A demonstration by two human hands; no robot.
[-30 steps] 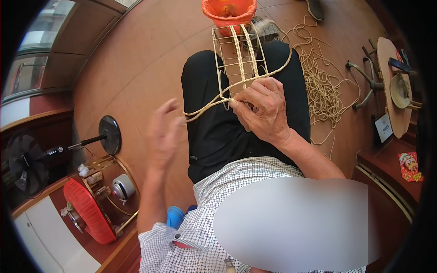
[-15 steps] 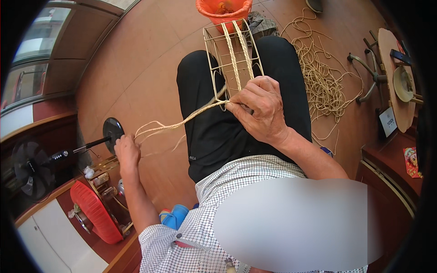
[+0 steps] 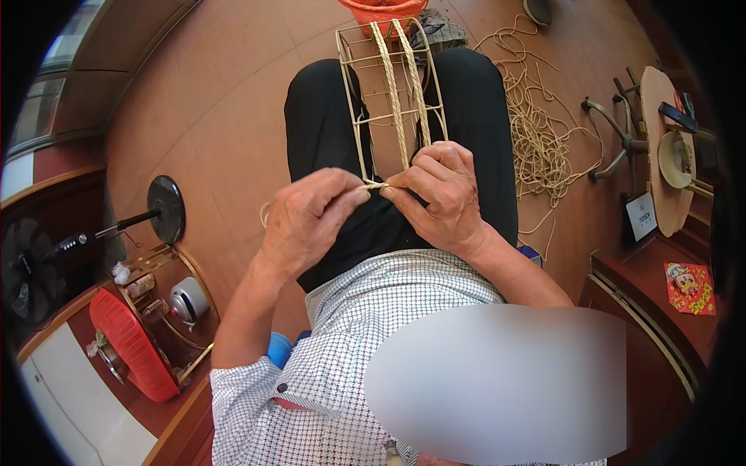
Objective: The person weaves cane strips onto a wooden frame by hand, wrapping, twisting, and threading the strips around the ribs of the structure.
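A rectangular wire frame (image 3: 356, 124) rests between my thighs, its near end by my hands. Two lengths of twisted straw-coloured rope (image 3: 394, 93) run lengthwise along it. At the frame's near left corner, my left hand (image 3: 307, 217) pinches a strand of cord (image 3: 373, 186) between thumb and fingers. My right hand (image 3: 439, 194) grips the cord right beside it, against the near bar of the frame. Only a short stretch of cord shows between the two hands. A thin loose loop sticks out behind my left hand.
A heap of loose cord (image 3: 548, 147) lies on the floor to the right. An orange-red bin (image 3: 381, 11) stands beyond the frame with a dark bundle beside it. At left are a standing fan (image 3: 78, 241) and a red basket (image 3: 132, 342); at right, a round wooden board (image 3: 657, 155).
My left hand has come in from the far left to the frame's corner, beside my right hand. The cord that stretched out leftward is now mostly hidden. The view has shifted slightly.
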